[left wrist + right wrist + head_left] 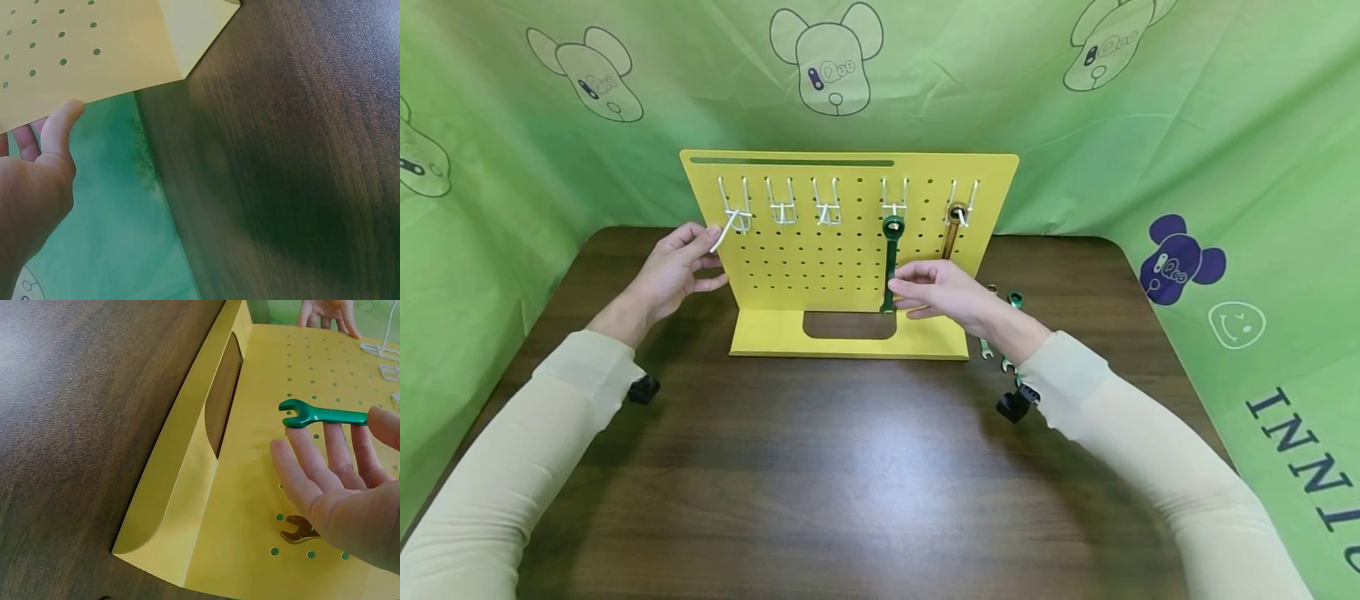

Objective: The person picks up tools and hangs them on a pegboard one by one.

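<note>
A yellow pegboard (790,296) stands upright on its own base. My left hand (672,271) holds the board's left edge, by the tip of a long white hook (726,229); the left wrist view shows a fingertip (75,107) touching that edge. My right hand (943,293) pinches the shaft of a green ratcheting wrench (891,254) between thumb and fingers. Its ring end is up at a white hook (894,204), and its open end (299,414) points down. Whether the ring is over the hook's prong is unclear. A bronze-coloured wrench (951,236) hangs to the right, partly hidden by my right hand.
More white hooks (782,208) line the upper board. Several smaller wrenches (987,348) lie on the brown table (820,450) right of the base, partly beneath my right forearm. Green printed cloth (700,75) surrounds the table's back and sides.
</note>
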A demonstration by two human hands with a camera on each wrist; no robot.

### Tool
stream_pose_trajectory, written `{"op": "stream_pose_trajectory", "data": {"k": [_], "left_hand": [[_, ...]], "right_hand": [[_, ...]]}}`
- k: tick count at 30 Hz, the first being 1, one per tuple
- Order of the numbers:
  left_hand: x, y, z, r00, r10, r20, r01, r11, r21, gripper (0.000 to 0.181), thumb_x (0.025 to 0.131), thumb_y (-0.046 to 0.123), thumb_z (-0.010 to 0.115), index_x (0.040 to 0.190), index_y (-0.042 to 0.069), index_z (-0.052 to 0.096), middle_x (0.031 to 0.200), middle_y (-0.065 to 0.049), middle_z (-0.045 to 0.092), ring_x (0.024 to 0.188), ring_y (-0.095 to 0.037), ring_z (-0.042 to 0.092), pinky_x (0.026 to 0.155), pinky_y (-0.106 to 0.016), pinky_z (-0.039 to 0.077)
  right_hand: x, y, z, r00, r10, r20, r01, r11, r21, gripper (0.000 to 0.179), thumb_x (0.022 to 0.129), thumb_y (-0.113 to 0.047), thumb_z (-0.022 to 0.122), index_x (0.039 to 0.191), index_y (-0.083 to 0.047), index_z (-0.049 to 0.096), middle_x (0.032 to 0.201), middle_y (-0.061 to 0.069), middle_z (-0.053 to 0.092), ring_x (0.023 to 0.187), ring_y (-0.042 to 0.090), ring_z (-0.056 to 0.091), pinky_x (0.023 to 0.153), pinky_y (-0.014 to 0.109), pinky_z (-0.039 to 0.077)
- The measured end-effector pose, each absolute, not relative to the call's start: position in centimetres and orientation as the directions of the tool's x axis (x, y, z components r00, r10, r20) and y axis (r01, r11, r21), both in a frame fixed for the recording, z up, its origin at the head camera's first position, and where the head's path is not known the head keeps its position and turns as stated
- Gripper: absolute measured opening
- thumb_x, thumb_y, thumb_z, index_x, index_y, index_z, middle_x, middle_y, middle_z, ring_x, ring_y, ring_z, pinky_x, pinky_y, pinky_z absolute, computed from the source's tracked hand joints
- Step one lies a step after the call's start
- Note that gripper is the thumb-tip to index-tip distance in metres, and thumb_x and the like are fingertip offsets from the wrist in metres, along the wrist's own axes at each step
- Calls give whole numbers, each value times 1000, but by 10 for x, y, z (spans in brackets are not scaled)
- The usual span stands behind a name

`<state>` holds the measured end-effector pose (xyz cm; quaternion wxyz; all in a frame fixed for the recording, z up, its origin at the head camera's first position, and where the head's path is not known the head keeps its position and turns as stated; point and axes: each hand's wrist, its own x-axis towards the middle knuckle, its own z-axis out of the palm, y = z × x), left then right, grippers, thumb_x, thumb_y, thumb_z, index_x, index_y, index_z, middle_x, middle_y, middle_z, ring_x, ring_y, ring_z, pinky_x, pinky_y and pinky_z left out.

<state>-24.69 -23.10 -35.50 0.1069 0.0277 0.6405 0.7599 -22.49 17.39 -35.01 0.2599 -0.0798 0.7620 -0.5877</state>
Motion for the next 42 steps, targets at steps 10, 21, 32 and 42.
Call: {"op": "stream_pose_trajectory", "data": {"k": [10, 21, 32, 42], "left_hand": [[-248, -227, -357, -974, 206, -96, -131, -165, 978, 23, 100, 33, 65, 90, 13, 61, 104, -2, 59, 89, -18, 62, 84, -39, 62], [-250, -221, -359, -972, 217, -94, -129, -153, 980, 24, 99, 34, 66, 92, 11, 60, 102, -1, 60, 89, -17, 61, 85, -39, 62], [-253, -212, -362, -967, 235, -103, -141, -153, 978, 23, 99, 34, 65, 91, 13, 61, 103, -2, 59, 90, -17, 61, 86, -39, 62], [-244, -229, -354, -972, 216, -89, -126, -161, 979, 26, 98, 33, 67, 93, 9, 59, 105, -2, 56, 91, -17, 61, 85, -39, 62]], "right_hand": [[-228, 172, -346, -878, -345, -332, 245, 272, -931, 46, 103, -26, 63, 139, 1, 52, 135, 19, 60, 120, 36, 62, 97, 48, 57], [-228, 175, -347, -902, -278, -330, 273, 223, -936, 42, 101, -23, 67, 136, -1, 58, 134, 17, 62, 119, 34, 64, 100, 50, 54], [-215, 187, -344, -898, -307, -314, 265, 193, -945, 43, 104, -12, 60, 144, -1, 49, 145, 17, 52, 134, 34, 51, 108, 52, 47], [-192, 207, -330, -859, -466, -214, 133, 201, -971, 49, 103, -13, 62, 146, 2, 45, 148, 22, 49, 136, 38, 48, 103, 46, 53]]}}
